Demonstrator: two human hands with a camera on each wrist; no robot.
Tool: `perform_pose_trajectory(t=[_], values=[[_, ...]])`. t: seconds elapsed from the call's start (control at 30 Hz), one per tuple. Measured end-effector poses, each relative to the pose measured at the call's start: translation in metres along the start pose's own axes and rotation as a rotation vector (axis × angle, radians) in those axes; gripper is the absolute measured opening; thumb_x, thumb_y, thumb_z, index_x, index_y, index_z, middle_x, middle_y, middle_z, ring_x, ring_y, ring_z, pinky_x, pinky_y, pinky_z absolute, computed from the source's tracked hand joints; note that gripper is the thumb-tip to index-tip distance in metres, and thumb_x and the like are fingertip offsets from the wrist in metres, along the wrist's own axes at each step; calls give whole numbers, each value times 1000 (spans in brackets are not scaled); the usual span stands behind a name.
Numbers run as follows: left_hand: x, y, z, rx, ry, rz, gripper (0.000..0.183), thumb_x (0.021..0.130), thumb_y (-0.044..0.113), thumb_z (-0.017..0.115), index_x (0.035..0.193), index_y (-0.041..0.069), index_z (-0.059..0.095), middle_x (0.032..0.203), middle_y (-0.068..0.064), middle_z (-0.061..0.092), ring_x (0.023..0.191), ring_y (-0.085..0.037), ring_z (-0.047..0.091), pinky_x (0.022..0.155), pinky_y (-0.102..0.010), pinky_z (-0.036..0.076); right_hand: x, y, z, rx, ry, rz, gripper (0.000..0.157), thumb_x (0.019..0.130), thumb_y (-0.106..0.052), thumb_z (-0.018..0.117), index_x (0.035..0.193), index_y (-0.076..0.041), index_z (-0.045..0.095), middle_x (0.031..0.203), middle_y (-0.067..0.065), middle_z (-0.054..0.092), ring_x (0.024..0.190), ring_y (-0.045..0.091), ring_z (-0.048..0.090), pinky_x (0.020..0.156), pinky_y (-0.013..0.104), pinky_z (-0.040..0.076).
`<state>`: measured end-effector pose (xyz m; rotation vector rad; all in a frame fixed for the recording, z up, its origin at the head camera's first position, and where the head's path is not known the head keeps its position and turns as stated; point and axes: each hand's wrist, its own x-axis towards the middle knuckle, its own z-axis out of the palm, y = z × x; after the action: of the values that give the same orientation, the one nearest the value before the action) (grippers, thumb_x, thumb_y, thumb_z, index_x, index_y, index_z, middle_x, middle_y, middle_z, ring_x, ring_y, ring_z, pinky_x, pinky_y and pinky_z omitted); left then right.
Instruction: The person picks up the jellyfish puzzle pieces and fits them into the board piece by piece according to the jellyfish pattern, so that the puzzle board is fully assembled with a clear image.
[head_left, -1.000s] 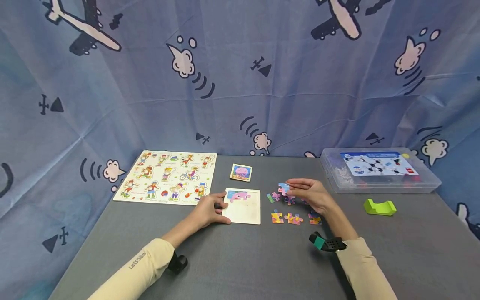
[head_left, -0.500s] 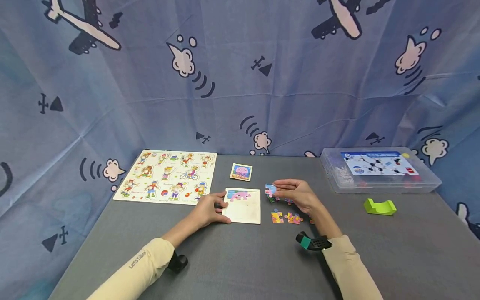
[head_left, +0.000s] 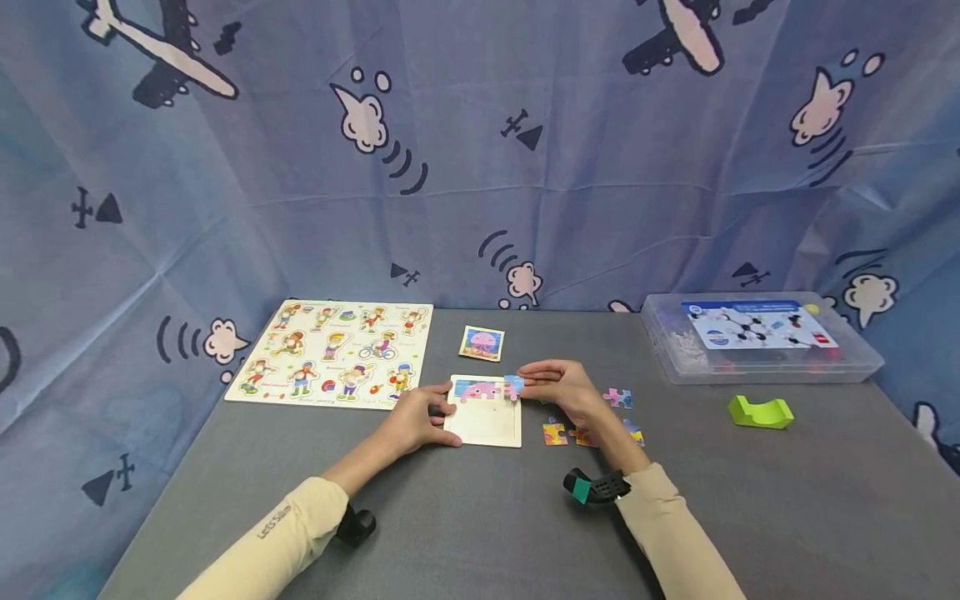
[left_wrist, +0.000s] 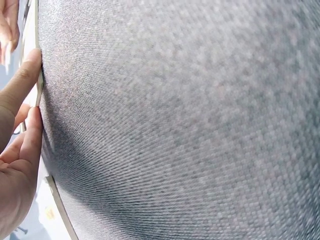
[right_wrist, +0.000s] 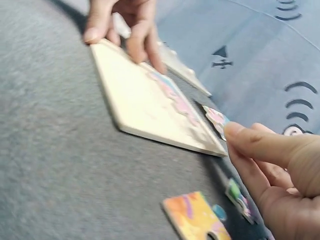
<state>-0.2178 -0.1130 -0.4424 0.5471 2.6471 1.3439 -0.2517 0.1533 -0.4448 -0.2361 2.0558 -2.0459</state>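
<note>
My left hand (head_left: 412,423) grips the left edge of a small square wooden puzzle tray (head_left: 483,425) flat on the table. In the left wrist view, the thumb and fingers (left_wrist: 31,135) meet the tray's side. Joined pieces of a pink animal on blue (head_left: 477,390) lie along its top. Between thumb and fingertips, my right hand (head_left: 566,392) pinches a blue-and-pink puzzle piece (head_left: 513,387) over the tray's upper right corner. In the right wrist view, this piece (right_wrist: 216,120) is tilted beside the rim. Loose puzzle pieces (head_left: 555,434) lie to the right, some hidden under the right hand.
A large board of sports figures (head_left: 330,354) lies back left. Behind the tray is a small jellyfish picture card (head_left: 482,343). On the right stand a clear plastic case (head_left: 761,342) and a green curved block (head_left: 760,412). A patterned cloth (head_left: 450,167) hangs behind the table.
My right hand has moved left with the puzzle piece, from above the loose pieces to the tray's upper right corner. The left hand has stayed on the tray's edge.
</note>
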Motion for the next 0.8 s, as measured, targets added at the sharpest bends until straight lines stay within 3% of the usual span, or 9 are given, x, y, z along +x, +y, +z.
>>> perform_pose_trajectory(t=[0.17, 0.33, 0.6, 0.8], values=[[0, 0, -1, 12, 5, -7, 38, 58, 3, 90, 90, -7, 71, 137, -21, 51, 95, -26, 68, 72, -20, 56, 3, 2, 12, -88, 26, -25, 36, 76, 18, 69, 111, 19, 59, 106, 29, 66, 91, 22, 68, 76, 25, 58], [0, 0, -1, 18, 2, 5, 38, 58, 4, 90, 90, -7, 70, 136, -22, 51, 95, -26, 68, 72, -20, 56, 5, 0, 19, -247, 62, -39, 31, 75, 14, 73, 105, 14, 65, 101, 26, 68, 92, 31, 68, 74, 26, 58], [0, -1, -1, 15, -2, 15, 40, 59, 3, 90, 92, -8, 71, 136, -22, 51, 93, -26, 68, 72, -19, 56, 6, -9, 27, -549, 112, -92, 26, 73, 5, 79, 97, 6, 71, 92, 17, 72, 80, 24, 69, 69, 29, 58], [-1, -1, -1, 23, -12, 38, 42, 60, 3, 89, 95, -10, 70, 136, -24, 50, 93, -29, 68, 72, -20, 56, 6, -12, 30, -648, 112, -115, 23, 72, 5, 80, 94, 5, 73, 85, 14, 72, 76, 20, 68, 67, 29, 57]])
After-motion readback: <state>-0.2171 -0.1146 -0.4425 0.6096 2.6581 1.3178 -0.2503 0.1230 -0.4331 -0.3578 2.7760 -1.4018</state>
